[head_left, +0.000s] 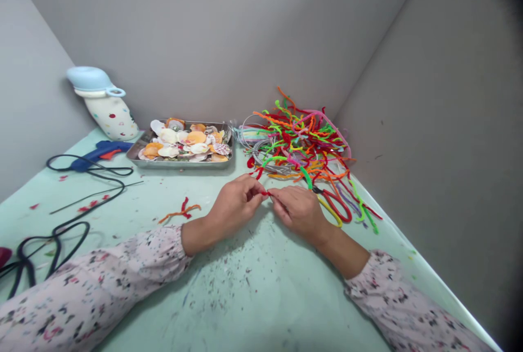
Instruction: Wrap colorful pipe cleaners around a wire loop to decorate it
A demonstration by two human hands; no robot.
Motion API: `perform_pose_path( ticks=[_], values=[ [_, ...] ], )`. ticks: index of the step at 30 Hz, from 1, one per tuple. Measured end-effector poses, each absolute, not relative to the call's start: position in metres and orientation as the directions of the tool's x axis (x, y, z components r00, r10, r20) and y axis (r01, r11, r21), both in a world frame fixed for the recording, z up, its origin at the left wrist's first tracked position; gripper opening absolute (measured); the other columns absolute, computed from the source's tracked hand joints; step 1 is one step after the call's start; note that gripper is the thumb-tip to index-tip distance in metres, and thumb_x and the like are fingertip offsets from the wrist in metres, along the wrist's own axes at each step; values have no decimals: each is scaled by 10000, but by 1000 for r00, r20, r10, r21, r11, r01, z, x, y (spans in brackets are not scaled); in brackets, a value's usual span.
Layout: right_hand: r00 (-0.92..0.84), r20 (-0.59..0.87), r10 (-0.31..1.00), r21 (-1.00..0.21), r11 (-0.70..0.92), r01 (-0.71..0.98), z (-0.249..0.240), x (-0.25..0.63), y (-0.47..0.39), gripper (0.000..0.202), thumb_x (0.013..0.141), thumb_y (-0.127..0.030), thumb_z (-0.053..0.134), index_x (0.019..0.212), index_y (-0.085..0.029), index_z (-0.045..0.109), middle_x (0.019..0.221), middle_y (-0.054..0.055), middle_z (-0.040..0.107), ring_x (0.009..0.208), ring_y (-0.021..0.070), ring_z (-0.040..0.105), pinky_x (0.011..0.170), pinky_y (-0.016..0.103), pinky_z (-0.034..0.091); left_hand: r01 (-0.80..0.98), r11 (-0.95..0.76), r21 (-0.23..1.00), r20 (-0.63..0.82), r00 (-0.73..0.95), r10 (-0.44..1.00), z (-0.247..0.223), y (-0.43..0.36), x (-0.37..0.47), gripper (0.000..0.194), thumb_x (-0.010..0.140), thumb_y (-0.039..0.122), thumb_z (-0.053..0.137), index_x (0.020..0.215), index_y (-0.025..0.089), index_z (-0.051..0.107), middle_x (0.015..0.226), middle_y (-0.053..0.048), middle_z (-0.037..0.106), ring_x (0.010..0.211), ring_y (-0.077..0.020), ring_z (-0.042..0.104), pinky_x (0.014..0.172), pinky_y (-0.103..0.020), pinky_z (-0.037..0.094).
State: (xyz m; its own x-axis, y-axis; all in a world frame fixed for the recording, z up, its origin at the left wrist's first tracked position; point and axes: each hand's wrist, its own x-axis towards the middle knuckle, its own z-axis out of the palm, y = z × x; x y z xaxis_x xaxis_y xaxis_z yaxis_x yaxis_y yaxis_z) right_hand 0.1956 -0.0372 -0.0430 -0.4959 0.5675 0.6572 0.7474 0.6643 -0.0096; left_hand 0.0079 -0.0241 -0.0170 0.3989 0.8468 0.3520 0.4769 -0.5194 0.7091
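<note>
Between my two hands, just above the table, is a short bit of red pipe cleaner. My left hand pinches one end between thumb and forefinger. From the other side, my right hand is closed on it with the fingertips pressed together. Most of the red piece is hidden by the fingers. A small twisted orange and red pipe cleaner figure lies on the table left of my left hand. Red-handled scissors lie right behind my right hand, partly under the pile of coloured pipe cleaners.
A metal tray of seashells stands at the back. To its left are a blue glue gun, its looping black cord, and a white bottle with a blue cap. Grey walls border the pale green table; small scraps dot its surface.
</note>
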Motion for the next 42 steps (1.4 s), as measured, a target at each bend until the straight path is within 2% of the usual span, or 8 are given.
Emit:
perform_pose_path(
  ticks=[5,12,23,31,42],
  values=[
    [-507,653,562,8,665,747,-42,196,-37,191,852,-159,476,943,-153,644,720,45,663,669,160,584,648,284,412,412,-447,794,288,392,873,-17,-23,9,122,793,243,556,752,147,619,699,5,552,631,-102,483,575,-219,364],
    [-504,664,552,8,669,743,-42,196,-38,185,850,-157,483,937,-139,645,693,43,647,650,156,572,636,283,404,298,-264,917,148,359,922,-20,-20,12,159,763,291,591,714,139,596,596,33,528,512,-69,416,507,-198,345],
    [-505,662,554,15,663,748,-41,195,-38,187,853,-153,481,944,-141,643,684,35,646,643,155,563,632,289,384,285,-211,935,104,348,932,-12,-23,12,208,765,335,581,688,142,590,552,29,535,492,-80,446,495,-202,354],
    [-532,644,549,48,666,745,-42,196,-38,194,858,-150,478,964,-152,640,677,30,633,651,157,546,632,295,368,223,-63,973,-13,323,946,-9,-25,13,228,750,341,593,647,139,574,496,37,495,452,-68,394,465,-205,301],
    [-587,654,477,168,664,728,-42,195,-41,210,859,-145,476,1004,-122,627,667,40,619,649,158,535,626,306,370,82,178,981,-195,321,927,-18,-19,14,210,678,265,607,535,156,498,441,47,419,407,-62,342,408,-217,209]
  ],
)
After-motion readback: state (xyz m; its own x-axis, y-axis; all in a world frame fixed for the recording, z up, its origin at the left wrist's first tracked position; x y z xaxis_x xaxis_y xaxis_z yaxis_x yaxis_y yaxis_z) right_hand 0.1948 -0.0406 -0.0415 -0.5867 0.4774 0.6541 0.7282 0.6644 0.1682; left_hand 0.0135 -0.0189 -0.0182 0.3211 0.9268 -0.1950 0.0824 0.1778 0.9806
